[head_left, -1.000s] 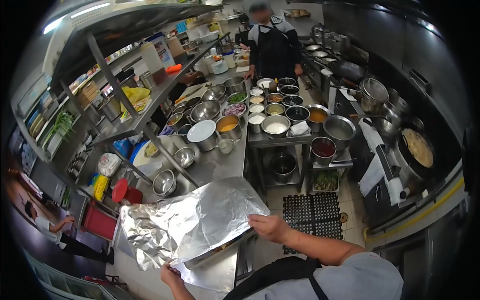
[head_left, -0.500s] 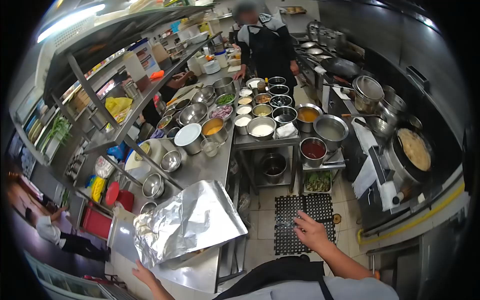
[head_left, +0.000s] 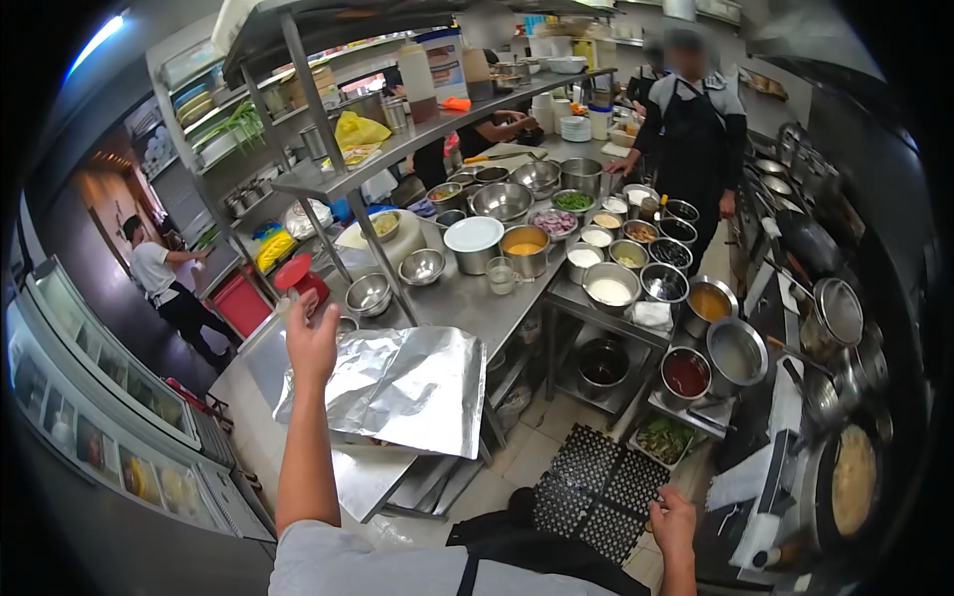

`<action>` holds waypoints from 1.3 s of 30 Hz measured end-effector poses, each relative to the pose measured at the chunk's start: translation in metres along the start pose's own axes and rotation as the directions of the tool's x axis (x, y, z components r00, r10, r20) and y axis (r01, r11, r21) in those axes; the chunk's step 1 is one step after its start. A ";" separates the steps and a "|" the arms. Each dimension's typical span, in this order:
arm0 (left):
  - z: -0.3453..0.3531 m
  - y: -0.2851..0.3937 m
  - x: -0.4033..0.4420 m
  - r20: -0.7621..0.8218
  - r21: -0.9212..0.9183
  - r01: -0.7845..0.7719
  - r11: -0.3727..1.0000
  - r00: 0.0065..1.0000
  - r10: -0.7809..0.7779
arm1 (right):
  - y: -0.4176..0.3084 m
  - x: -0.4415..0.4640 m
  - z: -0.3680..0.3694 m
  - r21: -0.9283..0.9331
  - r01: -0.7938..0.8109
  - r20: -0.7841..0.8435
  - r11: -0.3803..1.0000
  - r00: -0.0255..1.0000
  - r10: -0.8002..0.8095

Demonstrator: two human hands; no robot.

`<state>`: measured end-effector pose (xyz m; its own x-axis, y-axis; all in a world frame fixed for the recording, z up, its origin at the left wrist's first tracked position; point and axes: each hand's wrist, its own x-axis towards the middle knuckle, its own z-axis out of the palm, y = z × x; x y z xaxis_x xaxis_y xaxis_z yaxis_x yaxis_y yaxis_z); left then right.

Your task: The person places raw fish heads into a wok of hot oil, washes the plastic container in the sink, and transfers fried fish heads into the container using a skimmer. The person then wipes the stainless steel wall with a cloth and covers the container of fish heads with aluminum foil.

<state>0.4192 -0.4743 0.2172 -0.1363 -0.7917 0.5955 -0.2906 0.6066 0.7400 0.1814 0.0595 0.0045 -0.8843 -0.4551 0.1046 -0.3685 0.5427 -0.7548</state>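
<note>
A crinkled sheet of foil (head_left: 412, 382) lies over a tray on the steel counter's near end, and a little of the tray's contents shows under its front edge. My left hand (head_left: 312, 340) is raised over the foil's left side, fingers apart and holding nothing that I can see. Beyond it stands a red container (head_left: 304, 282). Low on the right, my right hand (head_left: 673, 519) hangs in front of the black floor mat (head_left: 596, 487), away from the counter. Its fingers are curled, and what they hold, if anything, is too small to name.
Bowls and a lidded pot (head_left: 474, 238) stand along the counter under a steel shelf (head_left: 397, 139). Sauce pots (head_left: 611, 288) fill a side table. A co-worker in an apron (head_left: 688, 139) stands behind it. A stove with a large pan (head_left: 853, 482) is at right; glass-fronted fridges (head_left: 109, 397) at left.
Both hands have let go of the foil, which now lies flatter. My left hand has risen over its left side, and my right hand has moved away right. The view has turned left.
</note>
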 end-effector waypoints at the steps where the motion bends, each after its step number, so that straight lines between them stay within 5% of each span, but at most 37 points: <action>1: 0.006 0.005 0.015 -0.008 -0.029 -0.049 0.998 0.999 0.049 | 0.000 0.014 0.008 0.004 0.010 0.005 1.000 1.000 -0.010; 4: 0.025 0.012 0.072 -0.100 0.049 -0.166 0.985 0.980 0.171 | -0.017 0.054 0.025 -0.161 0.192 0.079 0.968 0.980 -0.182; 7: 0.045 0.022 0.131 -0.129 0.194 -0.339 0.920 0.921 0.367 | -0.065 0.108 0.034 -0.047 0.291 0.262 0.956 0.927 -0.269; 9: 0.046 0.015 0.189 -0.134 0.127 -0.244 0.961 0.956 0.261 | -0.100 0.148 0.036 -0.095 0.326 0.327 0.940 0.903 -0.280; 14: 0.068 -0.023 0.302 0.133 0.294 -0.467 0.834 0.884 0.448 | -0.162 0.226 0.057 -0.125 0.451 0.402 0.884 0.837 -0.371; 16: 0.087 -0.027 0.314 0.296 0.110 -0.570 0.814 0.801 0.521 | -0.183 0.257 0.068 -0.063 0.492 0.465 0.868 0.784 -0.410; 19: 0.085 -0.024 0.323 0.367 0.077 -0.505 0.860 0.816 0.447 | -0.237 0.305 0.083 0.071 0.662 0.521 0.746 0.614 -0.594; 21: 0.088 -0.038 0.330 0.310 -0.023 -0.437 0.899 0.852 0.422 | -0.299 0.331 0.089 0.187 0.622 0.569 0.760 0.562 -0.600; 22: 0.094 -0.045 0.336 0.243 -0.139 -0.378 0.915 0.883 0.401 | -0.326 0.348 0.096 0.238 0.771 0.514 0.591 0.417 -0.750; 23: 0.098 -0.055 0.347 0.211 -0.196 -0.265 0.944 0.929 0.304 | -0.360 0.358 0.101 0.210 0.811 0.506 0.546 0.388 -0.770; 25: 0.110 -0.058 0.345 0.106 -0.257 -0.267 0.929 0.947 0.302 | -0.425 0.379 0.120 0.148 0.956 0.307 0.254 0.200 -0.930; 28: 0.113 -0.053 0.339 -0.049 -0.257 -0.313 0.914 0.949 0.311 | -0.525 0.409 0.161 0.156 0.983 0.066 0.095 0.086 -0.994; 33: 0.112 -0.070 0.349 -0.079 -0.147 -0.388 0.910 0.921 0.380 | -0.629 0.439 0.229 0.186 0.965 0.064 0.183 0.174 -0.983; 35: 0.110 -0.060 0.343 -0.083 -0.081 -0.451 0.889 0.892 0.445 | -0.645 0.440 0.247 0.101 0.947 0.155 0.305 0.288 -0.945; 39: 0.107 -0.048 0.334 -0.049 0.002 -0.412 0.911 0.910 0.412 | -0.654 0.441 0.265 0.033 0.951 0.213 0.309 0.295 -0.931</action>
<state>0.2864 -0.7754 0.3474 -0.1970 -0.4673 0.8619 -0.2106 0.8788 0.4283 0.1089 -0.6835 0.3727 0.1435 -0.7902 0.5958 -0.9447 -0.2887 -0.1554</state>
